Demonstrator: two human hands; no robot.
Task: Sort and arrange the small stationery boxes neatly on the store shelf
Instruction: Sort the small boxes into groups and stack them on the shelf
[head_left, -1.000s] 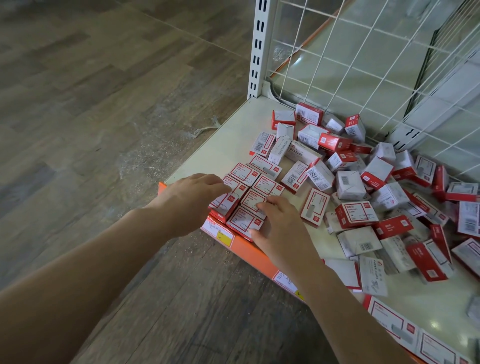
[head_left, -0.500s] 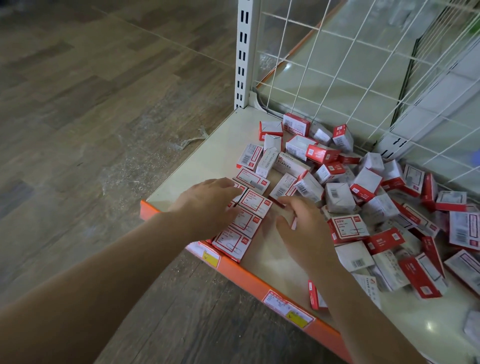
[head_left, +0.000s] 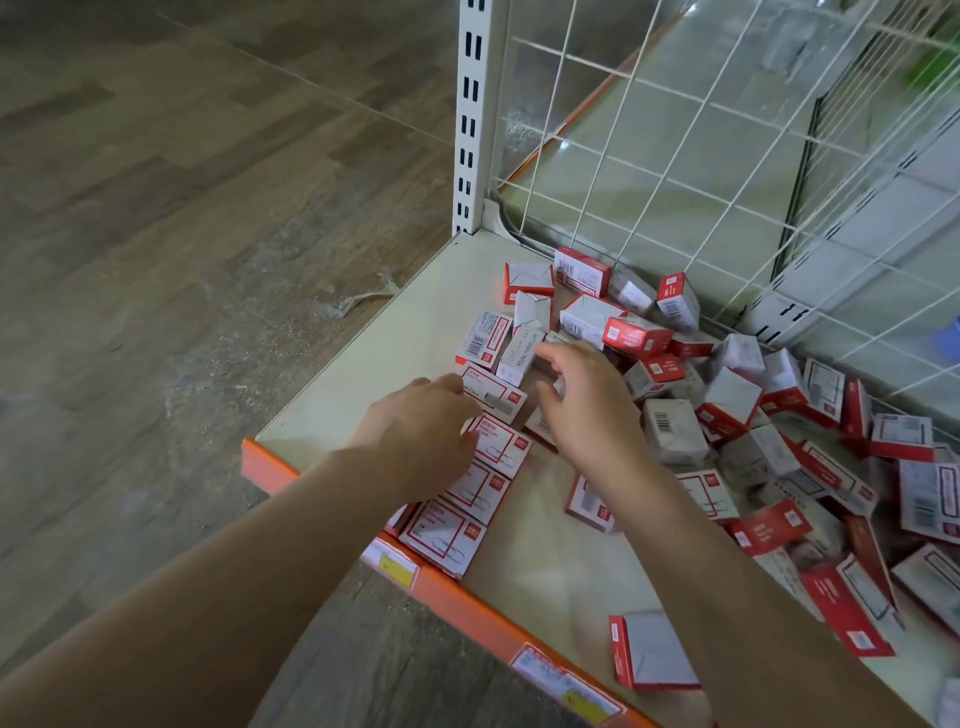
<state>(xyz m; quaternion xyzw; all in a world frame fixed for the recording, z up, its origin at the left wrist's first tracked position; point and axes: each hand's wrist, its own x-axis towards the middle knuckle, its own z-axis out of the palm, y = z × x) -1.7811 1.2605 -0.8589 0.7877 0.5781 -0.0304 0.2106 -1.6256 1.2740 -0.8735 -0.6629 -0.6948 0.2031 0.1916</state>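
From the head camera, a low cream shelf (head_left: 363, 374) with an orange front edge (head_left: 467, 597) sits just above a wood-look floor (head_left: 182, 208). A white slotted post (head_left: 472, 119) stands at the shelf's back left corner, and a white wire grid (head_left: 675, 156) closes the back behind it.

The small red and white boxes lie on the shelf in two groups. Near the front edge, well in front of the post, a short row of boxes (head_left: 467, 499) lies flat and face up, each touching the next, the nearest one (head_left: 441, 535) at the orange edge. To the right of the post and along the grid, a loose heap of boxes (head_left: 727, 405) is tumbled at all angles, some upright, some on their sides, some showing barcodes. One box (head_left: 649, 652) lies apart from the heap, close to the front edge at the right. All boxes seen are closed; what they hold cannot be seen.

The left hand (head_left: 421, 431) rests palm down at the far end of the tidy row, fingers relaxed and reaching onto a flat box (head_left: 493, 392). The right hand (head_left: 587, 410) hovers just beside it at the heap's near edge, fingers curled; whether they pinch a box cannot be told, as the hand is blurred.

Two price labels (head_left: 395, 566) are stuck on the orange edge.
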